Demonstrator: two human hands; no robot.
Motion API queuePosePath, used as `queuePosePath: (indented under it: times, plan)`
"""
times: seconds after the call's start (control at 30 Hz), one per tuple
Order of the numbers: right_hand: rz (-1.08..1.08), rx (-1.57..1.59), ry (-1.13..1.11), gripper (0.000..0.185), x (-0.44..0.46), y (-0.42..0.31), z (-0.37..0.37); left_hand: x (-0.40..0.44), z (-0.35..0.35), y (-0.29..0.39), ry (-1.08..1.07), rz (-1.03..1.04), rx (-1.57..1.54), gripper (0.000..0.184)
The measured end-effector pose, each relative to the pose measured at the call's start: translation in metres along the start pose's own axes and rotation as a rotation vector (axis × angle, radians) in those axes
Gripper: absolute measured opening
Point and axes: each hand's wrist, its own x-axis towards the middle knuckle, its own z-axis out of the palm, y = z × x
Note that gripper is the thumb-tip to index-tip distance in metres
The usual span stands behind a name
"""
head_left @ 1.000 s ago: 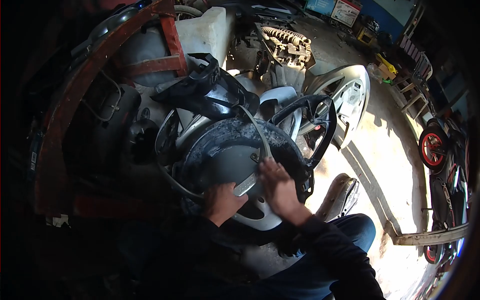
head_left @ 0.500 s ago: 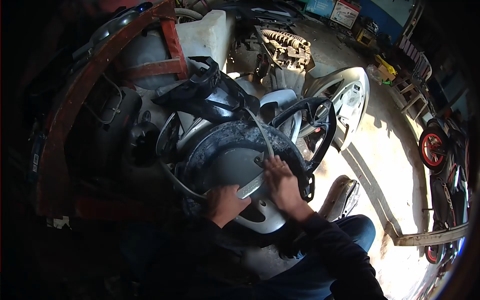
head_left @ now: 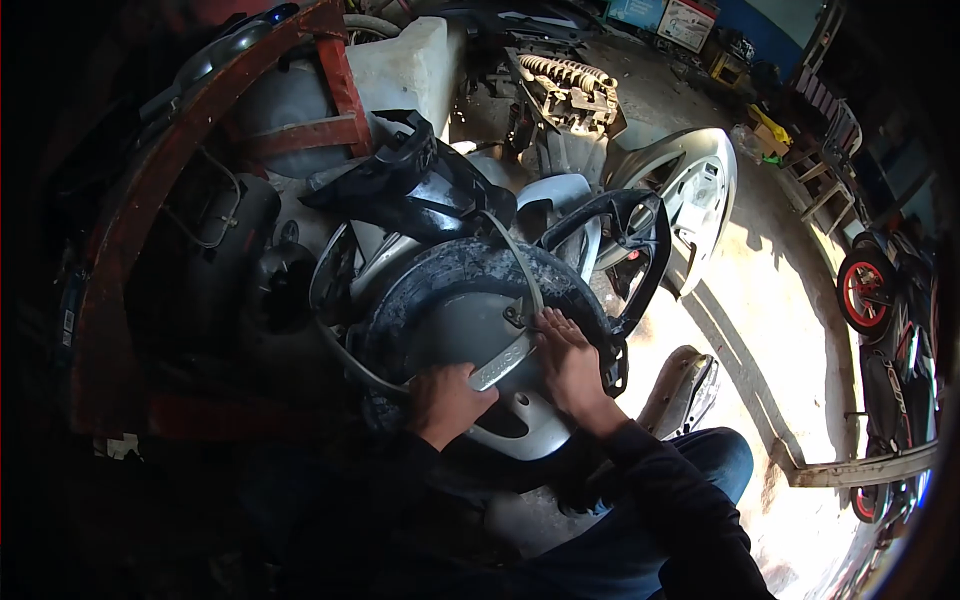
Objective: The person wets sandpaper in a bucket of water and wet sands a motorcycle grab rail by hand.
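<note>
A thin curved grey strip with a flat, lettered middle part (head_left: 503, 364) lies across a black basin (head_left: 480, 262). My left hand (head_left: 440, 402) is closed round the strip's left part, its thumb on the lettered piece. Against the strip's right part rests my right hand (head_left: 572, 366), fingers stretched and close together, palm down; what lies under the palm is hidden. Beneath both hands, a silver-grey panel with an oval opening (head_left: 530, 432) sits in the basin.
Black plastic fairings (head_left: 425, 190) lie behind the basin, with a silver panel (head_left: 700, 195) to the right. A red metal frame (head_left: 140, 230) stands at left. Shock absorber springs (head_left: 570, 72) lie farther back. A motorcycle (head_left: 890, 370) and wooden bar (head_left: 860, 470) are at right.
My right hand has shifted slightly right along the strip, uncovering more of the lettered piece. My left hand has stayed almost in place.
</note>
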Motion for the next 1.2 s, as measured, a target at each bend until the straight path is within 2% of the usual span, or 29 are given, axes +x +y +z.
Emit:
queuePosePath:
  times: [0.03,0.07,0.13,0.2,0.27,0.33,0.37,0.47,0.57,0.8,0.97,1.2]
  plan:
    - [0.081,-0.036,0.023,0.038,0.006,0.001,-0.004,0.001,-0.004,0.003,-0.002,-0.018,-0.021,0.028]
    - [-0.073,-0.075,-0.009,0.038,-0.005,-0.016,-0.005,0.004,-0.004,-0.001,0.001,-0.011,-0.019,0.028]
    - [-0.161,0.039,0.04,0.034,-0.016,-0.027,0.011,0.003,-0.002,-0.01,0.11,0.131,-0.056,0.025]
    - [-0.07,-0.111,0.074,0.035,-0.001,0.013,0.012,0.0,-0.004,-0.012,0.067,0.091,-0.047,0.024]
    - [0.736,0.471,-0.226,0.039,0.025,0.025,-0.023,0.002,-0.011,-0.009,-0.05,0.017,-0.015,0.03]
    - [0.824,0.963,-0.046,0.042,0.027,0.039,-0.017,0.002,-0.015,-0.015,-0.046,0.018,-0.014,0.03]
    - [0.753,1.249,0.081,0.042,0.021,0.043,-0.02,0.004,-0.017,-0.018,-0.047,0.029,-0.019,0.03]
    - [0.897,1.677,0.049,0.044,0.027,0.059,-0.036,0.002,-0.019,-0.017,-0.048,0.051,-0.038,0.029]
    - [0.841,1.757,-0.002,0.04,0.031,0.053,-0.046,0.0,-0.019,-0.014,-0.06,0.069,-0.02,0.029]
    - [0.805,1.706,-0.076,0.033,0.029,0.056,-0.044,0.0,-0.018,-0.014,-0.031,0.104,-0.029,0.024]
    - [0.738,1.613,-0.145,0.043,0.036,0.038,-0.05,-0.001,-0.023,-0.008,-0.013,0.128,-0.019,0.022]
    - [0.759,1.408,-0.112,0.046,0.036,0.035,-0.043,-0.002,-0.025,-0.008,-0.05,0.111,0.002,0.021]
